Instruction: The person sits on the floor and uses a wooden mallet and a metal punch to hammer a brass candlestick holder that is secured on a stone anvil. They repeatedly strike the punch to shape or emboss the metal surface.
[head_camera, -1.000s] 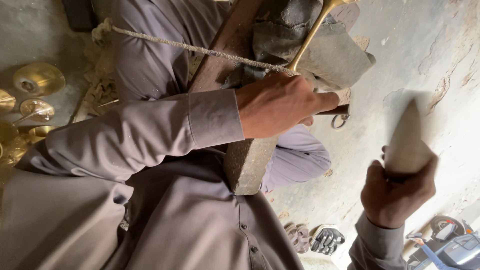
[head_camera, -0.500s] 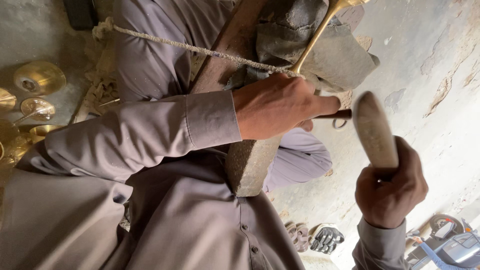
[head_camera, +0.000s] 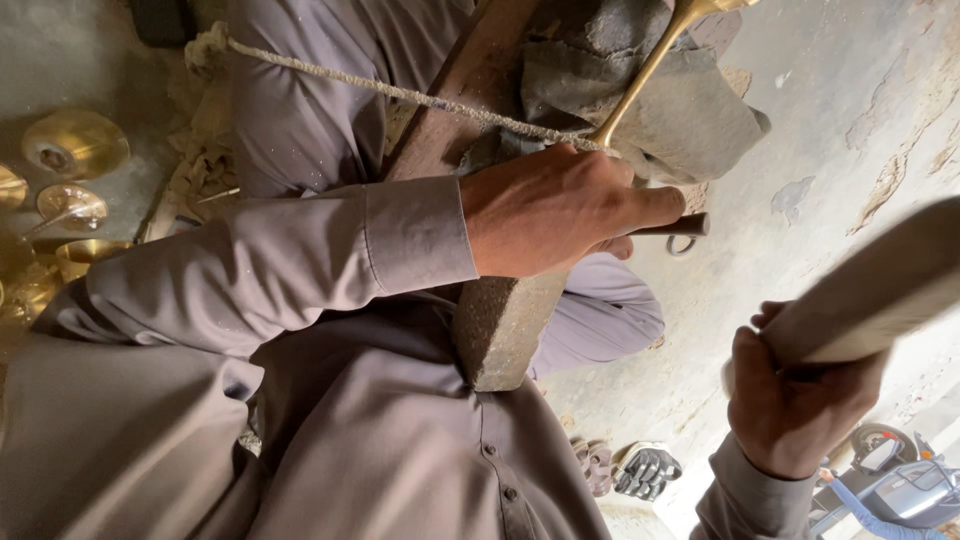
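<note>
So the left hand (head_camera: 560, 205) is wrapped around a dark metal tool (head_camera: 672, 226) — fingers curled tight, thumb stretched out along the shaft, and just the short end of it pokes out past the thumb tip with a small ring hanging under it. That hand sits right on top of a long wooden block (head_camera: 500, 320) that runs diagonally across the lap, rough and speckled at the near end. Right above the knuckles there's a slim brass stem (head_camera: 640, 85) slanting up toward the top edge, where it widens into a flared end that's cut off by the frame. A frayed rope (head_camera: 380, 88) crosses the block from the upper left and ends about where the stem meets the hand.

The right hand (head_camera: 795, 400) is off to the lower right, well apart from the left, fist closed around the handle end of a pale wooden mallet (head_camera: 880, 290) — it's blurry, so I can't tell much about its shape beyond flat and light coloured.

Other stuff: a crumpled grey cloth (head_camera: 690, 110) behind the stem, a bunch of shiny brass cups (head_camera: 75, 145) on the floor at the left edge, and a pair of dark sandals (head_camera: 645, 470) on the ground near the bottom. No packages, labels or signs I can make out.
</note>
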